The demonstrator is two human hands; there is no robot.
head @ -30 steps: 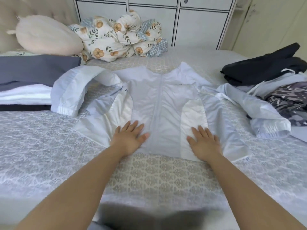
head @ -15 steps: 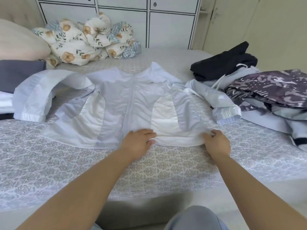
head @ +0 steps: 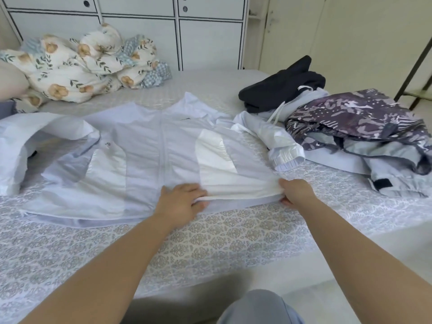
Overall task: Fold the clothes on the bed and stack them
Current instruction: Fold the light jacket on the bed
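I see the thin, pale lavender zip jacket with glossy white panels [head: 149, 160] spread on the patterned bed [head: 222, 242], soft and slippery, so my left hand [head: 181, 203] and right hand [head: 295, 191] fingers pinch its lower hem.

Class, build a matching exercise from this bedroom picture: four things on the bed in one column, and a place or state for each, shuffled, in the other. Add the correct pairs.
Things
1. pale blue jacket
2. floral quilt
3. black garment
4. purple patterned garment

Places or states
A. bundled at the far left of the bed
B. spread flat, hem pinched by both hands
C. crumpled on the right-hand pile, nearest the bed's right edge
D. behind the white drawstring, far right

Pairs: 1-B, 2-A, 3-D, 4-C
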